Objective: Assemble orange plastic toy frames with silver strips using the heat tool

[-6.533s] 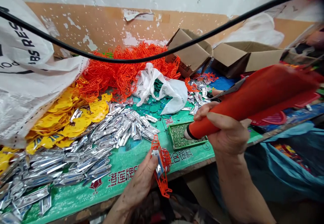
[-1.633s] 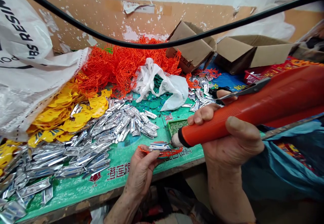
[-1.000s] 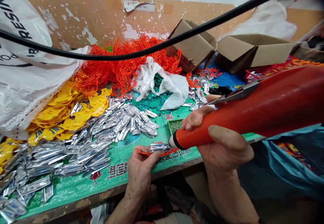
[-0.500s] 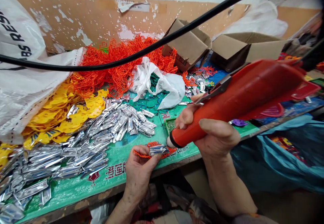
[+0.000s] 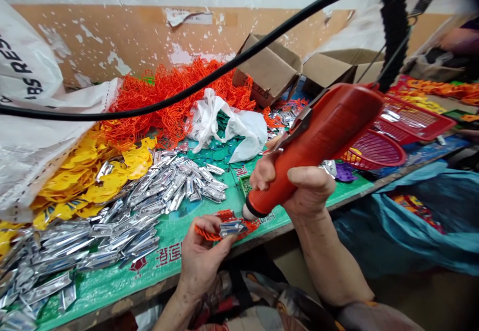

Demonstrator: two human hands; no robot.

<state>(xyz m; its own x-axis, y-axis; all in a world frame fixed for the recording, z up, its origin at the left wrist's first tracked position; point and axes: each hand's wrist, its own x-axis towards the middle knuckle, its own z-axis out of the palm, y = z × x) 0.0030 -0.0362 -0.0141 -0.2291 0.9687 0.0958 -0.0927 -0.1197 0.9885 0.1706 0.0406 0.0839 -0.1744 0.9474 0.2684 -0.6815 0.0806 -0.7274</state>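
Note:
My left hand (image 5: 204, 251) pinches an orange plastic part (image 5: 214, 232) with a silver metal piece (image 5: 232, 227) lying on it, near the table's front edge. My right hand (image 5: 299, 186) is wrapped round a red power screwdriver (image 5: 318, 141), which tilts down to the left. Its pale nose touches or nearly touches the right end of the metal piece; the exact contact is hidden. Behind the tool's nose is a small green basket (image 5: 246, 185). Many loose silver pieces (image 5: 172, 181) lie left of my hands on the green table cover (image 5: 172, 238).
Yellow parts (image 5: 108, 183) and a white sack (image 5: 45, 121) are at the left. An orange heap (image 5: 157, 101), a white bag (image 5: 250, 131) and cardboard boxes (image 5: 269, 69) stand behind. A black cable (image 5: 224, 74) arches overhead. Pink baskets (image 5: 377, 151) are at the right.
The red screwdriver has swung more upright, its rear end moving left, with my right hand slightly left. The view has shifted, showing more of the pink baskets and the coiled cable.

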